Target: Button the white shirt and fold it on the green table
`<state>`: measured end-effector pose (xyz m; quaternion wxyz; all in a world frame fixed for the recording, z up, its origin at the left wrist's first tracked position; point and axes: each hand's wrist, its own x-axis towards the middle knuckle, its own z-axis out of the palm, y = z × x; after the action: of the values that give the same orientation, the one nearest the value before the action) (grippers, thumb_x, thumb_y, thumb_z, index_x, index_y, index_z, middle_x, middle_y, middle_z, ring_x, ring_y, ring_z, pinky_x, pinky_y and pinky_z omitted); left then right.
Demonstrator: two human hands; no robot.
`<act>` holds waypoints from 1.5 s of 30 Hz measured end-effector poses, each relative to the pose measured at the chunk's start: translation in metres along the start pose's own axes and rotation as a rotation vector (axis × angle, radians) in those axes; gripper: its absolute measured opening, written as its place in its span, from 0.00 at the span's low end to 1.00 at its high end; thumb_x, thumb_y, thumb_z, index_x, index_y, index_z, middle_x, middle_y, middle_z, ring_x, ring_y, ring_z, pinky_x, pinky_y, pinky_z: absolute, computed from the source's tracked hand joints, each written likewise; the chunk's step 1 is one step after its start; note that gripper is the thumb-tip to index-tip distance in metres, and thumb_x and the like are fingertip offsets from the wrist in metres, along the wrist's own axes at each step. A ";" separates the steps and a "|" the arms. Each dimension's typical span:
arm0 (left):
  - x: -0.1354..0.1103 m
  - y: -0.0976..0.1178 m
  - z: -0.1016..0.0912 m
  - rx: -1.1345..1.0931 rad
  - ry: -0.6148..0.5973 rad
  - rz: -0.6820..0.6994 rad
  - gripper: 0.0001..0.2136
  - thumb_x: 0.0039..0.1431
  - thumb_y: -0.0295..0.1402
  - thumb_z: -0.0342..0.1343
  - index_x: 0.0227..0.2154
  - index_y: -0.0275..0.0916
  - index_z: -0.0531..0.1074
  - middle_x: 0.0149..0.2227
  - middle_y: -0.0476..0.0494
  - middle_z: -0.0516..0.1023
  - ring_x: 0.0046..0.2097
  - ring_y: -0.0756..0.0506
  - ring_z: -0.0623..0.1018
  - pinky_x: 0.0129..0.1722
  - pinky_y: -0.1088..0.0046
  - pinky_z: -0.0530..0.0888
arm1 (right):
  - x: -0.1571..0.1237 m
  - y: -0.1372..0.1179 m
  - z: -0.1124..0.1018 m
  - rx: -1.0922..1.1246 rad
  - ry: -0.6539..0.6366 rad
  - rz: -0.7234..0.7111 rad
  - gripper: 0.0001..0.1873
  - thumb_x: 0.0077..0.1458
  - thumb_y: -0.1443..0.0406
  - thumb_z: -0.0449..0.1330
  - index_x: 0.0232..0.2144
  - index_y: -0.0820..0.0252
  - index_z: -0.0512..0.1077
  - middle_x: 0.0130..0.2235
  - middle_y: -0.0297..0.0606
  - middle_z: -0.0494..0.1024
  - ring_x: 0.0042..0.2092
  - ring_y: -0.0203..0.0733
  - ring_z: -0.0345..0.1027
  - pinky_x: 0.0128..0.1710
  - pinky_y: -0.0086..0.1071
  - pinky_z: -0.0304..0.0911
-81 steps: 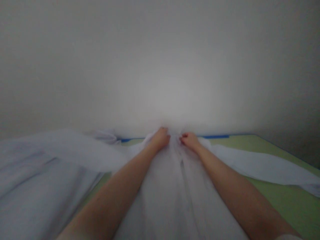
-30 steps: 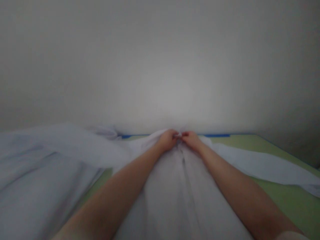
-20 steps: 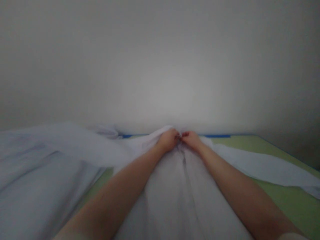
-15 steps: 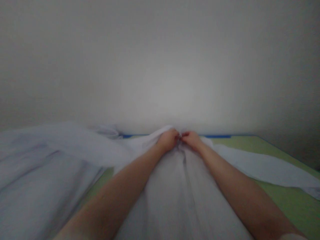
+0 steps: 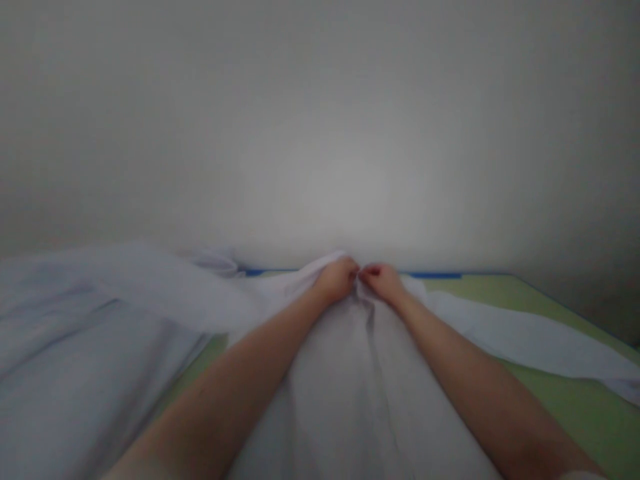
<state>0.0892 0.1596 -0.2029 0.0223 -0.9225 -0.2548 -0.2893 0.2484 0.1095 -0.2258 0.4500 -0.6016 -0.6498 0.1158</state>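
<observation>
A white garment (image 5: 350, 393) lies spread on a green table (image 5: 565, 400), stretching away from me with a seam down its middle. My left hand (image 5: 336, 280) and my right hand (image 5: 384, 283) meet at its far end near the wall, both pinching the cloth where the seam ends. The fingertips nearly touch each other. One white sleeve (image 5: 525, 337) trails off to the right across the green surface. The picture is dim and soft, so the small part between the fingers is hidden.
A heap of white fabric (image 5: 85, 347) covers the left side of the table. A blue strip (image 5: 435, 274) runs along the table's far edge against a plain pale wall (image 5: 320, 133). Bare green surface shows at the right.
The hands, slightly apart 2.7 s ago, have come together at the garment's far end. Over the last second they stay almost still, pinching the cloth.
</observation>
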 end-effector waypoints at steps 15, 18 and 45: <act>0.005 -0.012 0.007 -0.390 -0.151 -0.344 0.16 0.55 0.42 0.50 0.39 0.36 0.73 0.23 0.46 0.76 0.26 0.50 0.74 0.25 0.77 0.68 | -0.001 0.002 0.007 -0.414 0.141 -0.320 0.09 0.55 0.64 0.52 0.30 0.63 0.71 0.33 0.40 0.72 0.36 0.37 0.61 0.37 0.27 0.52; 0.004 -0.011 0.005 -0.357 -0.141 -0.277 0.15 0.56 0.41 0.48 0.37 0.37 0.74 0.25 0.46 0.76 0.27 0.50 0.74 0.28 0.77 0.68 | 0.000 0.005 0.006 -0.353 0.131 -0.306 0.10 0.56 0.62 0.52 0.30 0.62 0.71 0.33 0.39 0.72 0.36 0.36 0.61 0.37 0.27 0.52; -0.001 -0.001 0.000 0.050 0.019 0.054 0.11 0.56 0.30 0.47 0.38 0.38 0.72 0.39 0.42 0.74 0.42 0.46 0.72 0.44 0.71 0.68 | 0.001 -0.007 0.000 0.288 -0.038 0.109 0.09 0.41 0.62 0.54 0.18 0.63 0.66 0.19 0.32 0.66 0.23 0.32 0.55 0.25 0.28 0.51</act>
<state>0.0882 0.1601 -0.2029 0.0554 -0.9254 -0.2365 -0.2907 0.2437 0.1085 -0.2211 0.5121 -0.5628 -0.6015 0.2433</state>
